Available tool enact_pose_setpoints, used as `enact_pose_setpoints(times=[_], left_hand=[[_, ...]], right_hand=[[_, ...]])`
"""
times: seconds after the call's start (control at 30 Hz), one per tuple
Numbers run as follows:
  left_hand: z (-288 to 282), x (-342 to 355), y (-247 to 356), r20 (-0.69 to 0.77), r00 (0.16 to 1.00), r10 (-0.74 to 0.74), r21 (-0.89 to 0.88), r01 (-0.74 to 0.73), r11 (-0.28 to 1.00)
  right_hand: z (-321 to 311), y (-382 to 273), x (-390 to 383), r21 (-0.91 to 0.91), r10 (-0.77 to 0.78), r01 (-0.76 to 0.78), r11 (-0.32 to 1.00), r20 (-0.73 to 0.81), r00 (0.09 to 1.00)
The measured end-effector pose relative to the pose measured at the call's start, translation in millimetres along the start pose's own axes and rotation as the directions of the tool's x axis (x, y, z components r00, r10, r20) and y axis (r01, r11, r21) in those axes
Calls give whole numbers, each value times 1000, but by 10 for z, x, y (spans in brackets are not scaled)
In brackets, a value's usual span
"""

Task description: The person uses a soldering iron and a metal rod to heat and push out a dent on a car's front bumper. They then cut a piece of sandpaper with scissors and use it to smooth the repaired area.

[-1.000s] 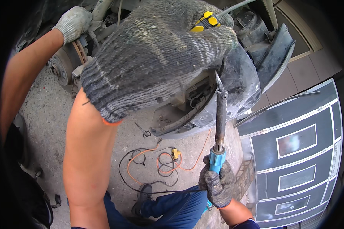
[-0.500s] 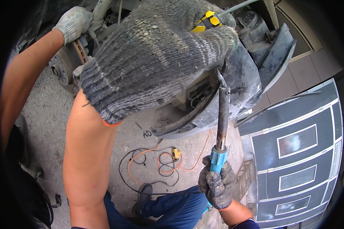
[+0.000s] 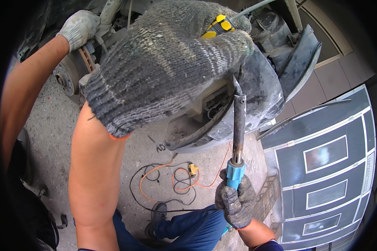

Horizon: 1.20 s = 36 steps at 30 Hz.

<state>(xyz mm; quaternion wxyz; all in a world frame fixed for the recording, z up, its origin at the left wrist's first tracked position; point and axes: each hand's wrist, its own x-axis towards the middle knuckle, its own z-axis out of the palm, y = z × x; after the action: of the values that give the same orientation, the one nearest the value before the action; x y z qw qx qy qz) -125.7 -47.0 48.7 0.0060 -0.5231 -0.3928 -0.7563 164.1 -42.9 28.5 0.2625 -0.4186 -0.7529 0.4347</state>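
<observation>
My left hand, in a dark grey knit glove, closes round a screwdriver with a yellow and black handle; its shaft points to the upper right. In my gloved right hand is a soldering iron with a blue handle, held upright. The iron's pointed tip reaches up beside the wrist side of my left glove; whether it touches anything there is unclear. Beneath both lies a large curved grey car part, scuffed and dusty, partly covered by my left hand.
At the left, another person's white-gloved hand rests by a brake disc. Black and orange cables with a yellow connector coil on the concrete floor. A dark panel with white-framed windows stands at the right, near a plastic crate.
My left hand and the screwdriver have shifted slightly left. The soldering iron and my right hand have moved a little left as well, with both grips kept.
</observation>
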Motion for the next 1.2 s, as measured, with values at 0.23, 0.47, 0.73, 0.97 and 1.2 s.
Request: enact_pose_setpoints(times=[0.23,0.47,0.73,0.97,1.2], left_hand=[[-35,5,41,0,1000,10,23,-10,1000],[-84,17,64,-4,1000,-7,59,7,998],[-135,37,-74,-43,996,81,83,-78,994],[-402,104,-251,-8,993,115,330,-106,938],[-1215,300,-773,39,994,102,753,-97,651]], right_hand=[[32,5,-10,63,39,-36,997,-47,998],[1,79,-11,59,31,-29,998,-32,999],[-41,56,-21,-39,-3,3,999,2,1000],[-43,60,-65,29,20,-20,999,-19,1000],[-16,126,-58,81,13,-8,997,-58,998]])
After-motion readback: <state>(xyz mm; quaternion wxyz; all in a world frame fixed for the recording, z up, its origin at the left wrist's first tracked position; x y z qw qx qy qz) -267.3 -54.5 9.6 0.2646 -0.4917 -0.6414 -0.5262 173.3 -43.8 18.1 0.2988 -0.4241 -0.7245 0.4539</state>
